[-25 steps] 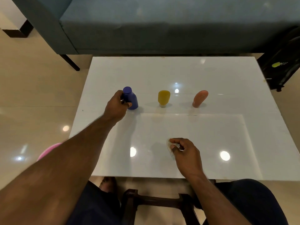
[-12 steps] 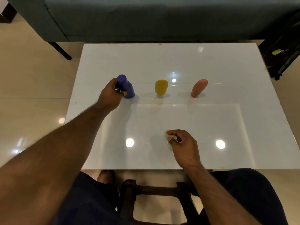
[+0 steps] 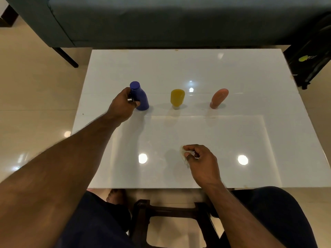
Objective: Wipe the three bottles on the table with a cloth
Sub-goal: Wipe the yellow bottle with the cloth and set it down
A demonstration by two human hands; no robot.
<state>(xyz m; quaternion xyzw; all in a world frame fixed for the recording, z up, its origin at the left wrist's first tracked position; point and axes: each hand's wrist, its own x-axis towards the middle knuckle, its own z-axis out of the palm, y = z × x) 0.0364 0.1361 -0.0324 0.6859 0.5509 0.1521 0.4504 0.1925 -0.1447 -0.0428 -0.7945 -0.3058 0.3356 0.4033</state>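
**Now: left grip on the blue bottle, cloth pinched in the right**

Up at the left end of the bottle row, the left hand has its grip wrapped around the blue bottle, fingers curled behind it and the thumb across its front; the bottle stands upright on the counter. The right hand rests toward the near edge of the counter, and its grip pinches a small pale cloth between thumb and fingertips, the cloth bunched and touching the surface.

Beside the blue bottle, toward the middle of the counter, stands the yellow bottle, cap down. The orange bottle stands further right, closer to the right edge, also narrow end down. All three stand apart from one another in one line.

Beyond the far edge sits a dark grey sofa. A dark bag stands off the far right corner. Under the near edge shows a dark wooden stool.
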